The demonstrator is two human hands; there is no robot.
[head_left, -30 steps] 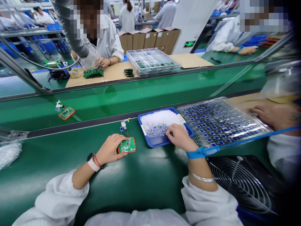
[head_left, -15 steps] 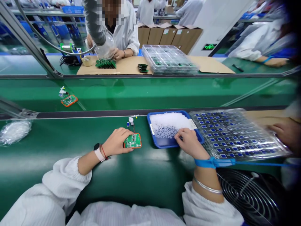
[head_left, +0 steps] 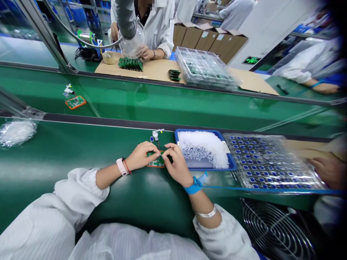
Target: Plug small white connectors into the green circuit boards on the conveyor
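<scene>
A green circuit board (head_left: 156, 163) in an orange frame lies on the bench, partly covered by my fingers. Thin wires run up from it to a white connector piece (head_left: 155, 135) and a small blue square part (head_left: 151, 138). Over the board's upper edge, my left hand (head_left: 141, 155) has thumb and forefinger pinched together. My right hand (head_left: 177, 165) meets it there, also pinching; a tiny pale bit shows between the fingertips, too small to name. Just right of that hand is a blue tray (head_left: 232, 161) holding many small white plastic pieces (head_left: 197, 141).
Right of the tray lies a clear plastic tray of blue parts (head_left: 260, 160), with another person's hand (head_left: 325, 168) beside it. A black fan (head_left: 273, 227) stands at lower right. Crumpled clear plastic (head_left: 17, 133) lies far left. Another framed board (head_left: 76, 102) rests on the green strip beyond the rail.
My right hand has left the tray of white pieces and moved left to the board. My left fingers have shifted from the board's side to a pinch above it. The view has tilted.
</scene>
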